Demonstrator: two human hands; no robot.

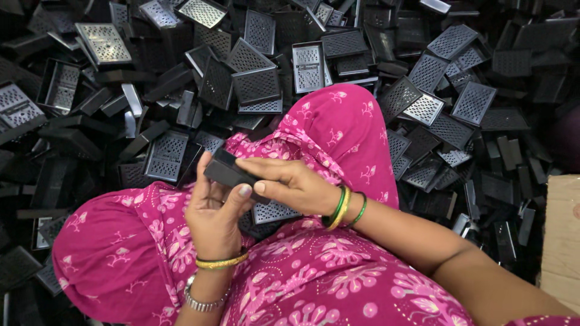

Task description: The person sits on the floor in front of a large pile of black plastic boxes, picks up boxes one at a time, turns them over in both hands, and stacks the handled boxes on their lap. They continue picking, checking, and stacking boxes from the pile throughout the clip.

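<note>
Your left hand (212, 211) cups black plastic box (226, 172) from below, thumb up along its near side. Your right hand (290, 184) lies over box top, fingers flat, pressing down. Box sits above your lap, between both hands. Perforated black piece (273, 211) rests on pink patterned cloth (338, 133) just under right hand. Heap of same black perforated trays (257, 84) all around your knees. Cardboard box (562, 235) at right edge.

My left hand (211, 211) rises from below, palm turned toward me, fingers curled and thumb stretched across to the right. My right hand (290, 184) comes in from the right — forearm angled down across my lap — fingers extended leftward, flat, meeting the left thumb.
</note>
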